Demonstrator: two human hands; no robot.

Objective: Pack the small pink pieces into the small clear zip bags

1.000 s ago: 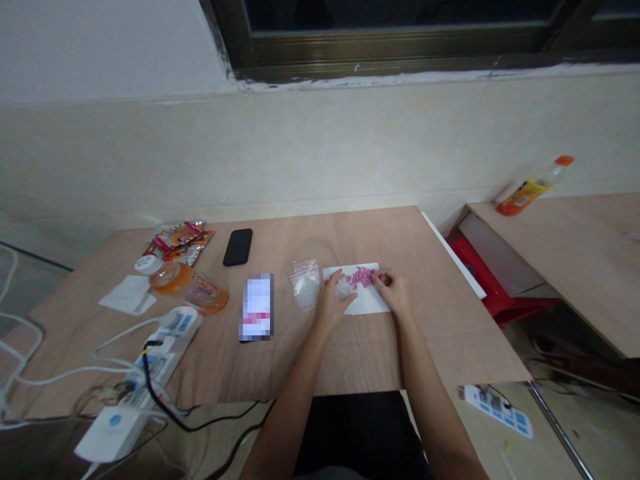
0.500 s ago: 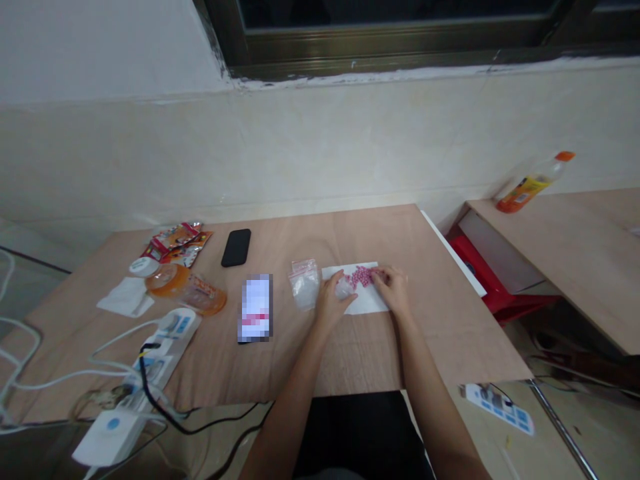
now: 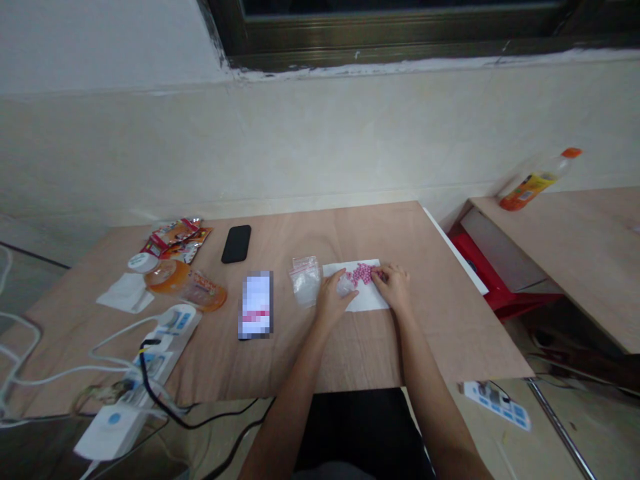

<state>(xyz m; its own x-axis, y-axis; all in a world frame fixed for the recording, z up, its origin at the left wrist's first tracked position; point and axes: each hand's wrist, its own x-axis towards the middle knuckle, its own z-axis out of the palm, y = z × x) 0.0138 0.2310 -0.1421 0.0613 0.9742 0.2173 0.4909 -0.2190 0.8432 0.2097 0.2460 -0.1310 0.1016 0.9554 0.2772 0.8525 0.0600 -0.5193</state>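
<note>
Small pink beads (image 3: 363,273) lie in a loose pile on a white sheet of paper (image 3: 367,303). My left hand (image 3: 330,299) curls round a small clear plastic bag (image 3: 345,285) at the left side of the pile, thumb below it and fingers above. At the pile's right edge, the fingertips of my right hand (image 3: 393,287) are pinched together; whatever is between them is too small to make out. Just left of my left hand, clear zip bags (image 3: 305,283) with a red seal line lie flat on the wooden table (image 3: 360,357).
To the left are a phone with a blurred screen (image 3: 256,305), a black phone (image 3: 237,244), an orange drink bottle (image 3: 185,285) on its side, snack packets (image 3: 177,239), a tissue (image 3: 125,293) and a power strip (image 3: 145,373) with cables. Another bottle (image 3: 537,183) stands on the right table.
The camera view has shifted slightly. Both hands stay nearly in place, the left at the plastic bag and the right at the edge of the beads.
</note>
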